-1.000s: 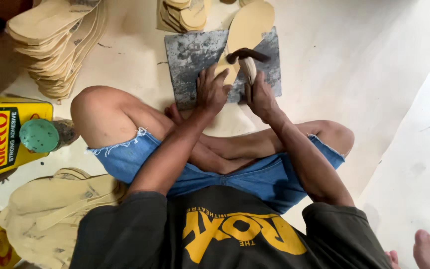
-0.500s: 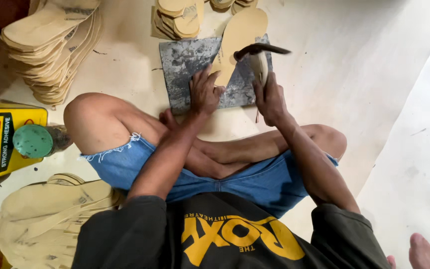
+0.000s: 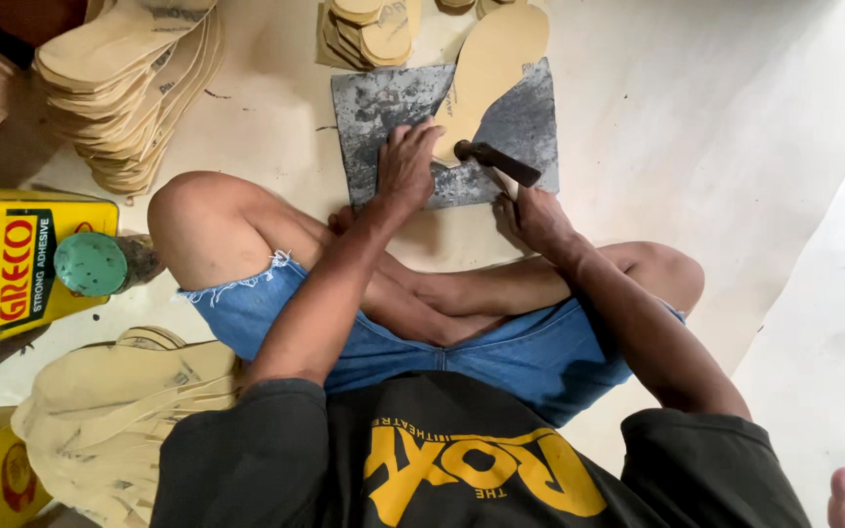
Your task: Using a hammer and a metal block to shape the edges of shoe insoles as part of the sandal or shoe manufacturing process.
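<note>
1. Centrally, a person sits cross-legged on the pale floor, in blue denim shorts and a dark shirt, seen from above.
2. Just beyond the crossed legs lies a grey, scuffed square metal plate [image 3: 393,103] flat on the floor.
3. A tan, foot-shaped shoe insole [image 3: 489,68] lies across the plate, its heel end near the hands and its toe end running off the plate's far edge.
4. The left hand [image 3: 405,168] presses down flat on the plate, fingers spread, fingertips touching the near end of the insole; it grasps nothing.
5. The right hand [image 3: 537,217] is clenched around the handle of a dark-headed hammer [image 3: 497,162], near the plate's near right corner.
6. The hammer head rests on or just above the heel end of the insole; contact cannot be told for certain.
7. At far left, a tall stack of tan insoles [image 3: 124,83] leans on the floor, well apart from the plate.
8. A smaller pile of tan insoles [image 3: 372,31] sits just beyond the plate's far left corner.
9. At left, a yellow rectangular adhesive tin [image 3: 12,264] lies beside the left knee, with a green round lid [image 3: 90,264] touching it.
10. At near left, a heap of cream-coloured cut upper pieces [image 3: 110,411] lies beside the left hip.
</note>
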